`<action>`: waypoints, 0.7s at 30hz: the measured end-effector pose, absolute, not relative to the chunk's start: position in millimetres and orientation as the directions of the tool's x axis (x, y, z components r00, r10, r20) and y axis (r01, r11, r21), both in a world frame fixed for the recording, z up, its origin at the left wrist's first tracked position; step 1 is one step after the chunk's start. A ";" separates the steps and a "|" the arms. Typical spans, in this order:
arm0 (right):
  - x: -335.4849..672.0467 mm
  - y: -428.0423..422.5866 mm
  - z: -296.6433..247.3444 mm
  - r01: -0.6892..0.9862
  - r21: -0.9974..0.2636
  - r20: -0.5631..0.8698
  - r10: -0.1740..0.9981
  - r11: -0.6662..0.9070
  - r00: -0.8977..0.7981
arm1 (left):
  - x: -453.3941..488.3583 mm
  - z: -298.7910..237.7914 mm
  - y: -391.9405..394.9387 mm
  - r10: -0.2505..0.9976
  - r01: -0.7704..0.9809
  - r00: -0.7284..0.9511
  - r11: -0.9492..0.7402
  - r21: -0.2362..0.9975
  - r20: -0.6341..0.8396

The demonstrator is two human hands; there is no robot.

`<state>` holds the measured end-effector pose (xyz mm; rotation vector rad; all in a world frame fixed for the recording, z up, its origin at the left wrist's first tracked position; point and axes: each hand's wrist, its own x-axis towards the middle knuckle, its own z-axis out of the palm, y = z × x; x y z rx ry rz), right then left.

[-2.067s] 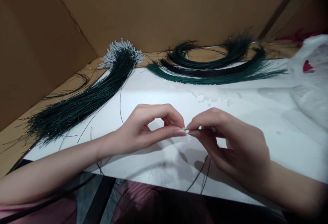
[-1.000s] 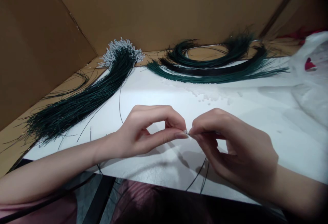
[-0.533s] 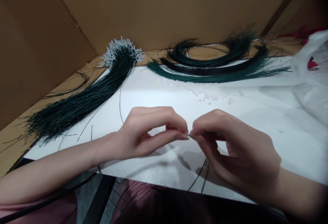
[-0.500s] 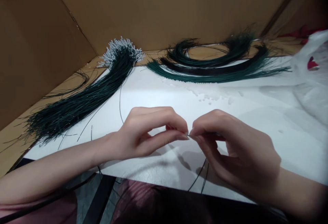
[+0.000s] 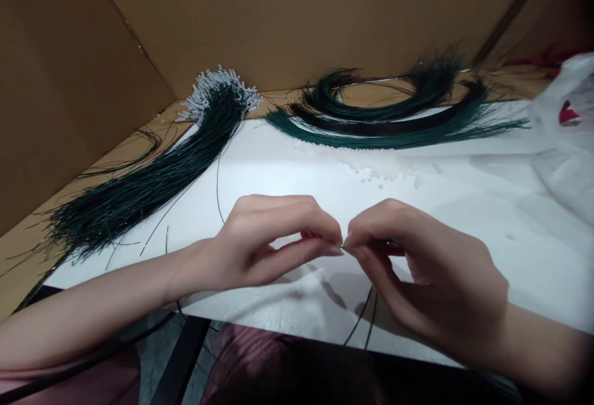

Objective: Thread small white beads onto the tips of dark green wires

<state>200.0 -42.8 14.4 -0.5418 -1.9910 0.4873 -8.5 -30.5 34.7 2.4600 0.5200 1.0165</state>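
Close together over the white board [image 5: 297,173], my left hand [image 5: 273,241] and my right hand [image 5: 436,275] are both closed in a pinch. A short bit of thin dark wire [image 5: 342,247] shows between the fingertips, held from both sides. Most of it is hidden by the fingers. Under my right hand, two dark wire strands [image 5: 359,321] reach down to the board's front edge; how they join the pinched piece cannot be seen. To the left lies a thick bundle of dark green wires [image 5: 158,182], its far end tipped with many small white beads [image 5: 220,93].
Curved bundles of green wire [image 5: 380,142] and black wire [image 5: 366,127] lie at the back. Tiny white beads [image 5: 366,167] are scattered before them. A clear plastic bag [image 5: 563,151] stands at the right. Cardboard walls [image 5: 297,15] enclose the back and left.
Hardly anything differs. Both hands keep their pinch on the wire, with only a very slight shift of the fingertips and of the hanging strands.
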 end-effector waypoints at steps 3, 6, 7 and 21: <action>200.3 -42.5 13.8 0.170 -0.554 0.705 0.568 0.815 -0.425 | -8.5 34.2 -30.8 0.495 0.180 0.658 -0.835 0.520 0.567; 201.0 -42.8 13.6 0.161 -0.569 0.693 0.576 0.806 -0.434 | -8.7 33.7 -30.7 0.494 0.170 0.658 -0.832 0.528 0.568; 201.1 -43.0 13.6 0.158 -0.573 0.690 0.577 0.804 -0.437 | -8.8 33.6 -30.7 0.492 0.164 0.660 -0.831 0.531 0.567; 202.9 -42.1 11.0 0.156 -0.579 0.674 0.578 0.800 -0.460 | -9.6 31.9 -31.4 0.506 0.195 0.663 -0.828 0.526 0.551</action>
